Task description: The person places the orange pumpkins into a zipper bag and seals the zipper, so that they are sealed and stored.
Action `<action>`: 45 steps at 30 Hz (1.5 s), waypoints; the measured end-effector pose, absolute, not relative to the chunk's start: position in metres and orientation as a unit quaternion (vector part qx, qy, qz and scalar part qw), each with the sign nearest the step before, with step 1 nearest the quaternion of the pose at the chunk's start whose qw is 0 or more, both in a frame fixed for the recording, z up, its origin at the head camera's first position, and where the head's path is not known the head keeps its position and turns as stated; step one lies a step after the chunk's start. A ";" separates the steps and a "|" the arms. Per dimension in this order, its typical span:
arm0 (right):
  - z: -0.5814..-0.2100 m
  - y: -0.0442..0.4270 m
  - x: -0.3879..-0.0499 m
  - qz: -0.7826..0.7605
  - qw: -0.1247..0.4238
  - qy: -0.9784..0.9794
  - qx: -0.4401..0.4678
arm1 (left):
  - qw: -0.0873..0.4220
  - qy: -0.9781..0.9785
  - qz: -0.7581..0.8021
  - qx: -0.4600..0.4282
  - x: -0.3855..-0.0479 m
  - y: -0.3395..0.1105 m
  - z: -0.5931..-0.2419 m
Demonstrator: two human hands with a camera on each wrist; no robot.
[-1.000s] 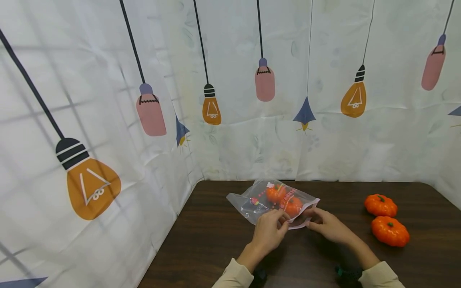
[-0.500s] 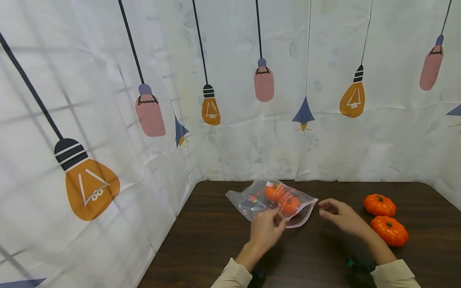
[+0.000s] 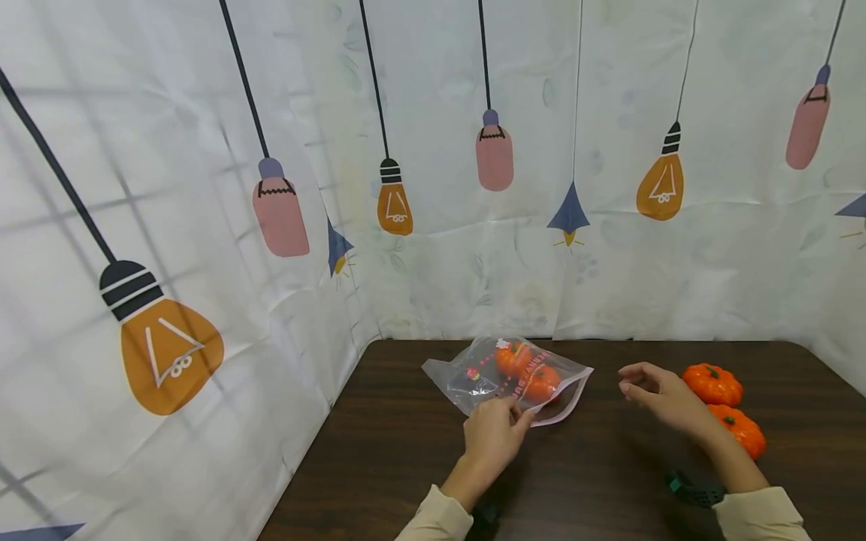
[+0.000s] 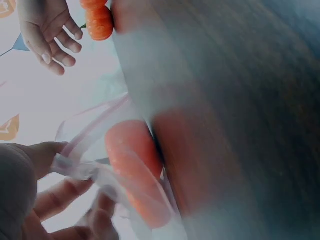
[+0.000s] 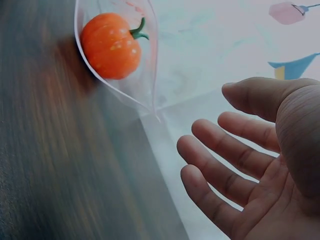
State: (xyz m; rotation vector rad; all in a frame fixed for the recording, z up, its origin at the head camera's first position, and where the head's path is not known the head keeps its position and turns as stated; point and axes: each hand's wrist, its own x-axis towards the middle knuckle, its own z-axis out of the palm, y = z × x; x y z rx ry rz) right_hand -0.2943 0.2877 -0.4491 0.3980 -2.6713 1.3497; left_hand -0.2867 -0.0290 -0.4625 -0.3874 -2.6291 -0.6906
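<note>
A clear plastic bag [image 3: 460, 379] with pink print lies on the dark table, its pink-edged mouth parted toward the right. Inside it are two small orange pumpkins [image 3: 541, 385]. My left hand [image 3: 492, 436] pinches the upper edge of the mouth between thumb and fingers, as the left wrist view shows up close. My right hand [image 3: 666, 398] holds nothing, fingers relaxed and apart, in the air between the bag and two more orange pumpkins [image 3: 713, 385] at the right. In the right wrist view one bagged pumpkin [image 5: 111, 47] shows through the gaping mouth, its green stem visible.
The dark wooden table [image 3: 582, 481] reaches back to a pale curtain [image 3: 460, 285] printed with hanging lamps. Along the table's left edge the same fabric hangs close. A dark band [image 3: 693, 488] is on the right wrist.
My right hand has let go of the bag's mouth and moved right toward the loose pumpkins, partly covering one. The left hand keeps its pinch on the bag, nearly still.
</note>
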 end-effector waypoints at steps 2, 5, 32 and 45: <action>-0.448 0.289 -0.294 0.442 0.063 -0.886 0.126 | 0.186 -0.942 -0.243 -0.140 -0.285 -0.029 -0.462; -0.447 0.292 -0.294 0.440 0.062 -0.888 0.117 | 0.182 -0.940 -0.243 -0.155 -0.284 -0.030 -0.462; -0.438 0.363 -0.270 0.395 0.102 -0.911 0.059 | 0.127 -0.870 -0.411 -0.239 -0.298 -0.034 -0.467; -0.456 0.406 -0.264 0.378 0.032 -0.925 0.031 | 0.127 -0.843 -0.473 -0.222 -0.299 -0.032 -0.468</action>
